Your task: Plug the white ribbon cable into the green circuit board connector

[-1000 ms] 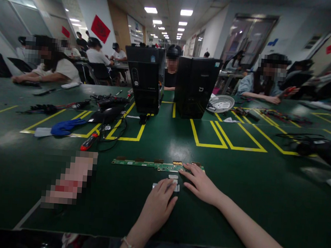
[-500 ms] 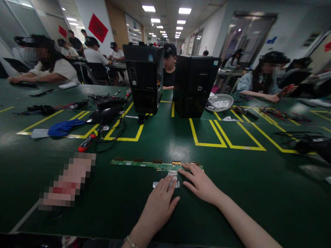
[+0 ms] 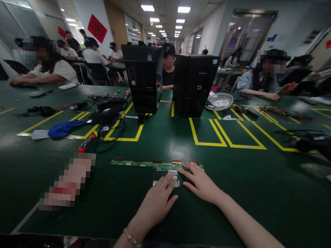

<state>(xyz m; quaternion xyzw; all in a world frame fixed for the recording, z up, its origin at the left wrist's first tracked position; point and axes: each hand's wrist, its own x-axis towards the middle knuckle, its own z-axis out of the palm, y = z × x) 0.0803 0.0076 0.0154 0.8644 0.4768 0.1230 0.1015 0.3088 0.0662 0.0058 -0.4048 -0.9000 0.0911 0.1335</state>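
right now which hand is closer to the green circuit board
Right: right hand touches the circuit board at its right end; left hand lies just short of it, on a white piece.

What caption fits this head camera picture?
Left hand touches a small white strip; right hand rests on the thin green circuit board.

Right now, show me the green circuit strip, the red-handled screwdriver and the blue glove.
green circuit strip (image 3: 139, 163): head view, bare middle of the board.
red-handled screwdriver (image 3: 85, 143): head view, its handle.
blue glove (image 3: 64, 128): head view, its palm.
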